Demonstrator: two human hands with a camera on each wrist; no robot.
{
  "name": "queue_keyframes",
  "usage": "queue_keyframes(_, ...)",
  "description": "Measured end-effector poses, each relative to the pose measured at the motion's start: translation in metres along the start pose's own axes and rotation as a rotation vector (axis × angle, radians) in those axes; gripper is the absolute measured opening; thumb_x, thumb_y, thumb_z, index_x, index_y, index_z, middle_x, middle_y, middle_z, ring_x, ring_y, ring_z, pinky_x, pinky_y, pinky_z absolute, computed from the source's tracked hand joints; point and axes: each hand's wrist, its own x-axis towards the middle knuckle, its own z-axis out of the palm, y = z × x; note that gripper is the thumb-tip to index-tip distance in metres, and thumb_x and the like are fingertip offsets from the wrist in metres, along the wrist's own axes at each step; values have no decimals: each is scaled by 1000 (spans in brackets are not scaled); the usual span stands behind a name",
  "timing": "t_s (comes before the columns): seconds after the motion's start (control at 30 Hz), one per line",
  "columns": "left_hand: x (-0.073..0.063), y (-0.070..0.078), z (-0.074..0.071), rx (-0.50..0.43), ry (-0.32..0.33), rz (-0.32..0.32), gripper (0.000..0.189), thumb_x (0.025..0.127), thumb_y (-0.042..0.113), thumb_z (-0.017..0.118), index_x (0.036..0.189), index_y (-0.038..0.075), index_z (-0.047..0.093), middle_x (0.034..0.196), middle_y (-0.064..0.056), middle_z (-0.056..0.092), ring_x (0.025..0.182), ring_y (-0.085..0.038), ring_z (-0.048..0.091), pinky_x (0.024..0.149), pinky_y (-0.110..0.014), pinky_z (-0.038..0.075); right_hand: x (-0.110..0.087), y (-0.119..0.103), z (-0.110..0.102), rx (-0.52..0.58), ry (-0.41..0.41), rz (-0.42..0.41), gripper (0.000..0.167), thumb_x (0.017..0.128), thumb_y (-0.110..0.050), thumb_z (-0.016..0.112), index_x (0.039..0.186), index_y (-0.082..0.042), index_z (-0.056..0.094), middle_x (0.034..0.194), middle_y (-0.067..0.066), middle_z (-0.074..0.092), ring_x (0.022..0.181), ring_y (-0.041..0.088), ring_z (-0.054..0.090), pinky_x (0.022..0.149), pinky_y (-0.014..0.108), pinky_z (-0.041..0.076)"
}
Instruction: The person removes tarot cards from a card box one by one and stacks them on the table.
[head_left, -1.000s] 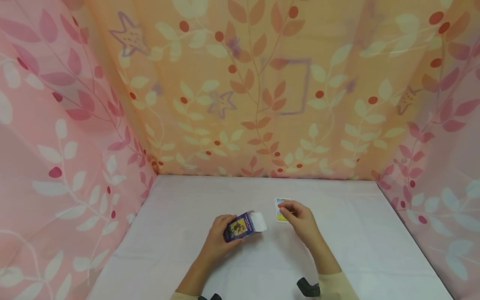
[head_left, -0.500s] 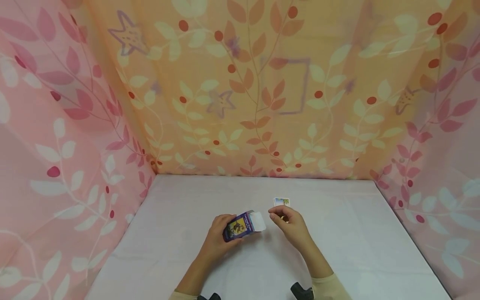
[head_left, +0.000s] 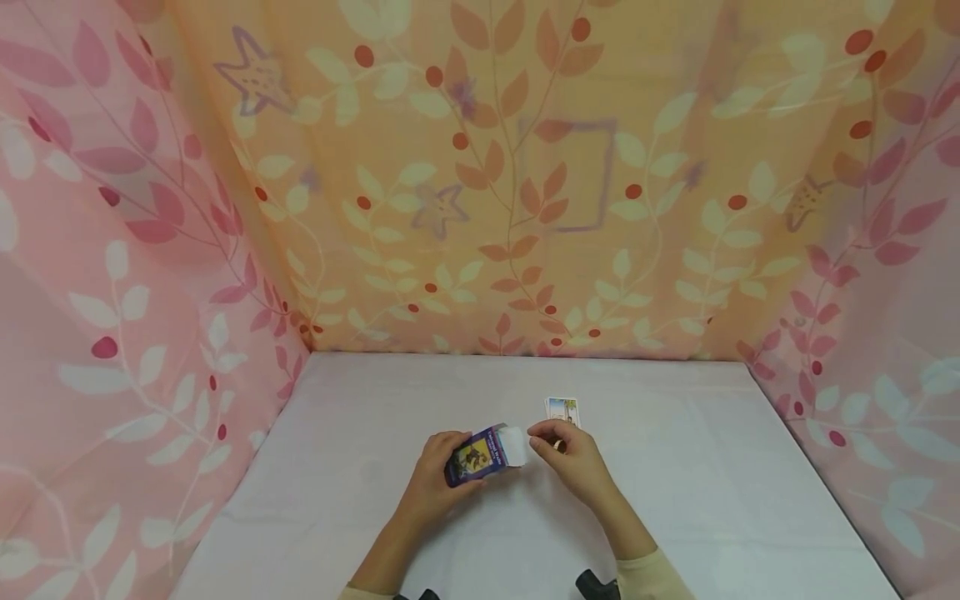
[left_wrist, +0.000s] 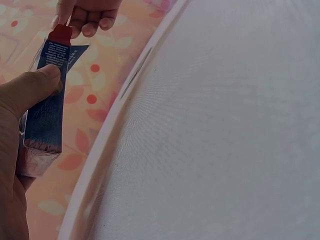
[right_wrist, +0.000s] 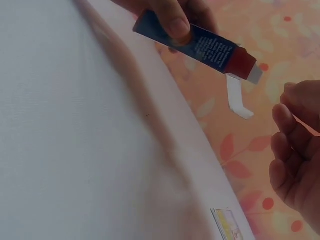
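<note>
My left hand (head_left: pixel 437 471) grips a blue card box (head_left: pixel 475 458) around its sides, tilted with its mouth toward the right. The box's white end flap (head_left: pixel 513 446) hangs out. In the right wrist view a red side tab (right_wrist: pixel 241 63) sticks out at the mouth, with a small white piece (right_wrist: pixel 255 75) past it. My right hand (head_left: pixel 577 462) hovers just right of the flap, fingers loosely curled, nothing visible between them in the right wrist view. Behind it a stack of picture cards (head_left: pixel 564 409) lies on the table, its near part hidden by the hand.
The white-covered table (head_left: pixel 375 400) meets an orange leaf-patterned cloth (head_left: pixel 465 275) at its back edge. Pink patterned cloths hang on the left (head_left: pixel 135 333) and right (head_left: pixel 885 350). Black wrist devices, one on the right arm (head_left: pixel 597 585), show at the bottom.
My right hand has moved left and slightly nearer, from over the card stack to beside the box's flap, uncovering the stack's far part. The left hand and box have barely moved.
</note>
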Motion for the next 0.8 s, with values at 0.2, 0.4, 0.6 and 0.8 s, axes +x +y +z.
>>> queue_keyframes(0.2, -2, 1, 0, 0, -6, -16, 79, 78, 44, 89, 142, 11, 57, 137, 6, 56, 125, -13, 52, 104, -39, 50, -2, 4, 10, -58, -40, -25, 8, 93, -22, 77, 100, -22, 76, 87, -10, 68, 79, 10, 58, 69, 23, 49)
queue_keyframes(0.4, -2, 1, 0, -9, 0, -4, 78, 77, 41, 90, 142, 12, 58, 137, 6, 56, 125, -14, 52, 104, -39, 49, -5, 3, 19, -39, -59, -20, 7, 92, -20, 78, 98, -22, 75, 84, -10, 67, 75, 9, 57, 66, 23, 48)
queue_keyframes(0.6, 0, 1, 0, -4, 0, -9, 77, 76, 39, 91, 142, 16, 57, 137, 7, 56, 126, -13, 52, 105, -38, 49, -6, 6, 25, -45, -78, 7, 7, 92, -20, 77, 97, -24, 75, 82, -9, 66, 74, 10, 57, 65, 23, 47)
queue_keyframes(0.8, 0, 2, 0, -9, 8, 7, 77, 76, 37, 92, 141, 14, 58, 136, 4, 57, 126, -15, 52, 105, -38, 48, -6, 8, 26, -44, -95, 7, 11, 90, -25, 80, 99, -23, 75, 84, -9, 66, 76, 11, 57, 66, 23, 48)
